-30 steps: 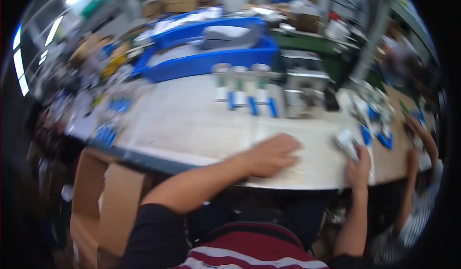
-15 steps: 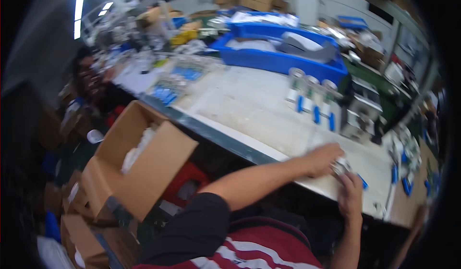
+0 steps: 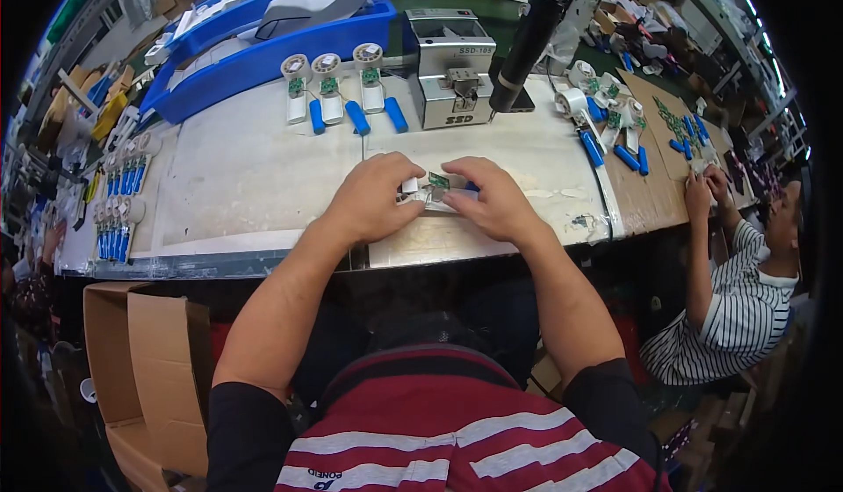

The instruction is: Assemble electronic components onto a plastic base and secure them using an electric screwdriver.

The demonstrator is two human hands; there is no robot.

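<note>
My left hand (image 3: 373, 197) and my right hand (image 3: 499, 200) are closed round the two ends of a small white device (image 3: 435, 204) on the table. A green circuit board (image 3: 438, 180) shows between my fingertips. Part of a blue cylinder lies under my right fingers, and the rest is hidden. Beyond my hands, three similar white devices with round heads (image 3: 326, 64) stand in a row. Each has a green board and a blue cylinder (image 3: 357, 118) beside its lower end. To their right is a silver box-shaped machine (image 3: 457, 75).
A black cylindrical tool (image 3: 527, 48) hangs beside the machine. At the far left is a blue tray (image 3: 263, 57) with white parts. More devices (image 3: 118, 228) lie at the left. Cardboard (image 3: 654, 195) with loose parts covers the right, where a co-worker (image 3: 733, 290) sits. Below stands a carton (image 3: 167, 369).
The view has swung to the right, bringing the machine and co-worker into sight. My hands have come level on either side of the device.
</note>
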